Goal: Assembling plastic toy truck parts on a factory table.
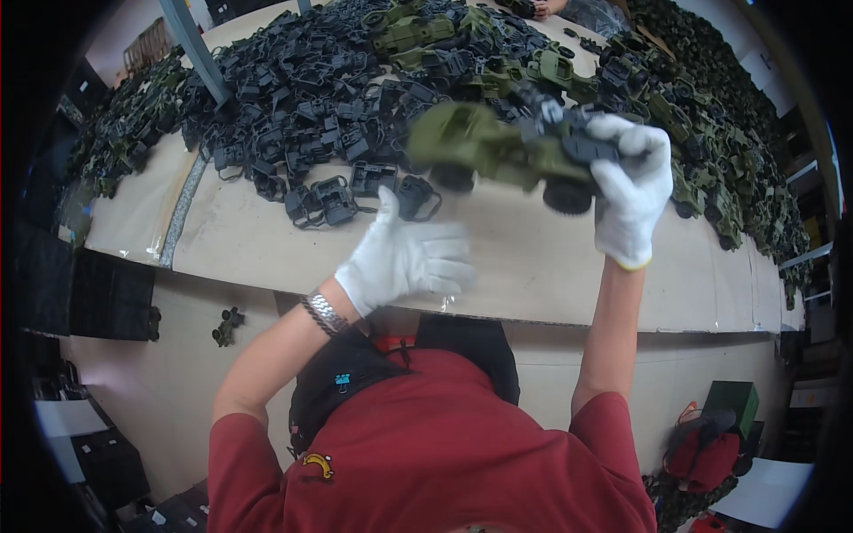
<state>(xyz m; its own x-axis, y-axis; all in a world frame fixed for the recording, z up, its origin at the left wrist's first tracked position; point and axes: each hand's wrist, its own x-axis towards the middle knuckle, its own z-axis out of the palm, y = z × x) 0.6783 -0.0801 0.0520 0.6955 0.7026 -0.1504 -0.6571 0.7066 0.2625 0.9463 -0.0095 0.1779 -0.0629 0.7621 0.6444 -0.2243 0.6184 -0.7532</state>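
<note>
My right hand (633, 182), in a white glove, grips the dark rear end of an olive-green toy jeep (511, 151) and holds it up above the table. Black wheels show along the jeep's lower side, and its outline is a little blurred. My left hand (409, 253), gloved in white too, has its thumb up and its fingers stretched out with nothing in them. It hovers over the front of the table, below the jeep and apart from it. Just beyond the left hand lie several loose dark grey plastic frame parts (336, 200).
A cardboard-covered table (240, 244) bears a large heap of dark grey parts (302, 115). More green toy jeeps (711, 169) are piled at the right. A metal post (195, 49) rises at the far left. Another person's hand (544, 9) shows at the far edge.
</note>
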